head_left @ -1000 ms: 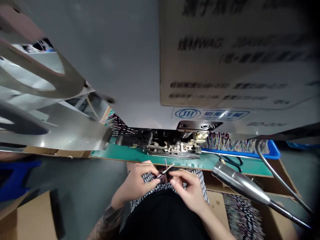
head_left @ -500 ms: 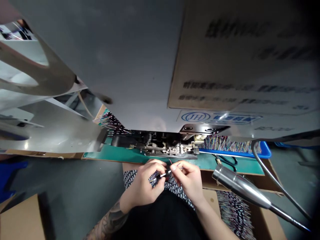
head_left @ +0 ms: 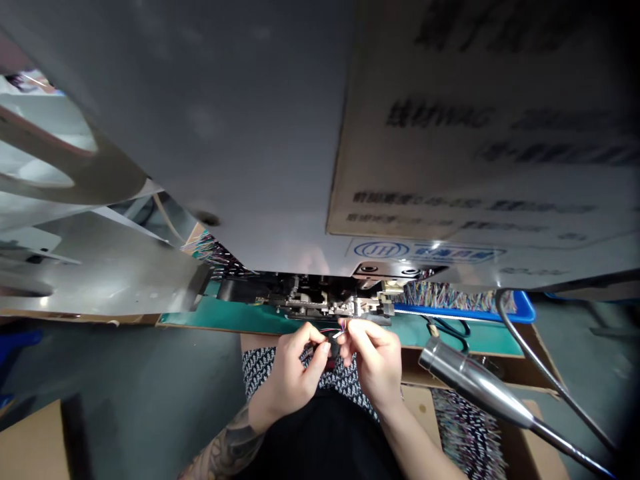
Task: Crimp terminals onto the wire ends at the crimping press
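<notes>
Low in front of the terminal machine's metal tooling (head_left: pixel 335 305), both my hands meet over my lap. My left hand (head_left: pixel 295 370) pinches a short cable with thin coloured wires (head_left: pixel 327 329) between thumb and forefinger. Close beside it, my right hand (head_left: pixel 371 353) pinches the splayed wire ends, some red and some white. A small dark piece shows between the hands, too blurred to name. The fingertips hide much of the cable.
The machine's large grey housing (head_left: pixel 260 133) hangs over the green bench top (head_left: pixel 220 319). Right of the tooling are a blue tray (head_left: pixel 523 308) of cut wires, black-handled scissors (head_left: pixel 453 330) and a metal lamp (head_left: pixel 475 383). A box of cables (head_left: pixel 465 427) stands lower right.
My left hand has turned and its fingers have shifted along the cable. The dark cable length seen between the hands earlier is now mostly hidden. The camera view has tilted slightly.
</notes>
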`<state>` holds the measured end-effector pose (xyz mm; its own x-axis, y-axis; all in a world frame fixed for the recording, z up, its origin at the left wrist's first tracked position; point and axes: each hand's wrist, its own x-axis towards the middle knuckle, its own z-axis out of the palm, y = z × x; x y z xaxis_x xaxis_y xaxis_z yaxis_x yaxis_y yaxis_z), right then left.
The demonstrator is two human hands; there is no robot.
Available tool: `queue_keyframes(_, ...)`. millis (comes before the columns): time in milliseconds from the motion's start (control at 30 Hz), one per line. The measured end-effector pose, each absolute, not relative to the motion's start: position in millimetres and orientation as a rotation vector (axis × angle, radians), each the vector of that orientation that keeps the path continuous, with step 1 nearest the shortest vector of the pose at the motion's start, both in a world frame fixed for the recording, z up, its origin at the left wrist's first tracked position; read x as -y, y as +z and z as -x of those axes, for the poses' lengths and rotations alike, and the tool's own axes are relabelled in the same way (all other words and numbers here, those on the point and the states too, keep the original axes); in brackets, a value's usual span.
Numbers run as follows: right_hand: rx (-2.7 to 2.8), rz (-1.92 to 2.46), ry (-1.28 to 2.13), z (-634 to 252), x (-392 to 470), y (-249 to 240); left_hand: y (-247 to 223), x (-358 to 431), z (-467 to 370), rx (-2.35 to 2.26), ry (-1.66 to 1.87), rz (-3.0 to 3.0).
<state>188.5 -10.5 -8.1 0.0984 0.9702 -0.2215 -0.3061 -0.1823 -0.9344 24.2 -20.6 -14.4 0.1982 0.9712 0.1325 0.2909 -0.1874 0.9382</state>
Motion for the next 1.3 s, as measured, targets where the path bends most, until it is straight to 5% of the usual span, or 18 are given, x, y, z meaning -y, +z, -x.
queue_keyframes(500, 1.055, 1.217, 1.190, -197, 7, 5, -11, 15, -20, -1.084, 0.924, -1.335)
queue_keyframes(1300, 0.705, 1.264, 1.396, -183, -2, -6, -25, 16, -34, -1.376, 1.169, -1.848)
